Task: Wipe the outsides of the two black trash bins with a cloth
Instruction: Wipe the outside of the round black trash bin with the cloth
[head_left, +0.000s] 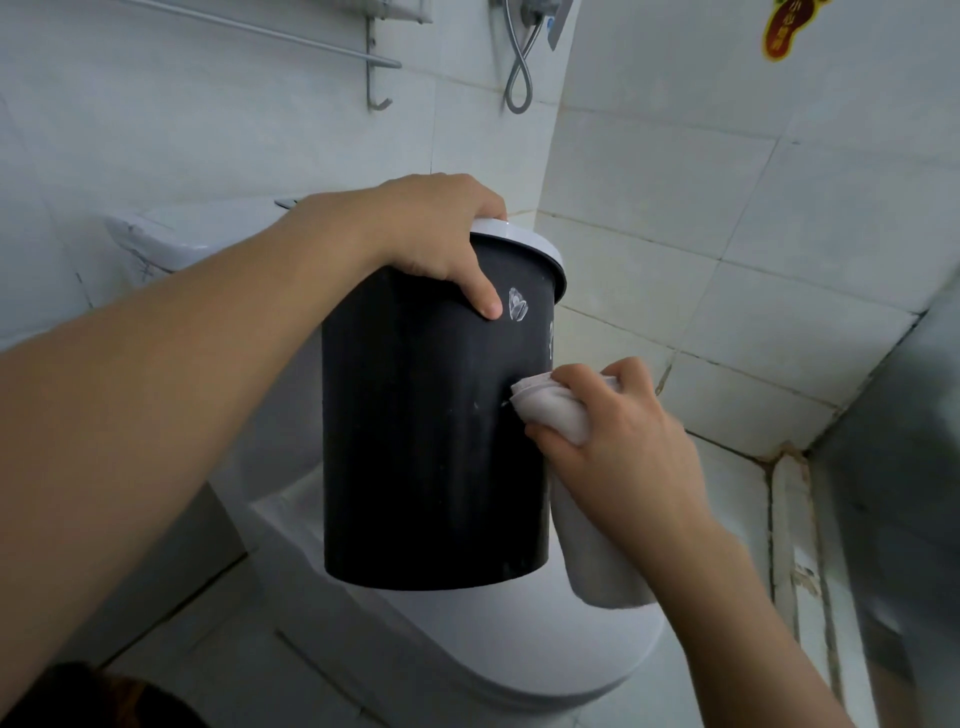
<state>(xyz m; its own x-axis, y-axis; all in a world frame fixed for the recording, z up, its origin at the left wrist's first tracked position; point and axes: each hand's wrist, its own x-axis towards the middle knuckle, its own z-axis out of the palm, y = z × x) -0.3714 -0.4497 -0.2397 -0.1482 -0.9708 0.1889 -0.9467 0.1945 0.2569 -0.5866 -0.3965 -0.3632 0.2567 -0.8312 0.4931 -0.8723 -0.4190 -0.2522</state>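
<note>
Black bin (426, 441) upright, seemingly aloft; white cloth (550, 410) touching.

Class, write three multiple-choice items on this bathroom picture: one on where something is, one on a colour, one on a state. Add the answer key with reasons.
1. Where is the round black plastic trash bin?
A. Held up above the white toilet lid
B. Standing on the floor
C. Hanging from the metal wall hook

2. What colour is the ring at the bin's top rim?
A. Red
B. White
C. Black

3. What is the right hand doing?
A. Hanging idle
B. Turning a tap
C. Pressing a bunched white cloth to the bin's side

Key: 1 A, the left hand grips the bin at its rim, with its base over the toilet lid. 2 B, a white band caps the black wall. 3 C, the fingers curl round the cloth where it meets the bin.
</note>
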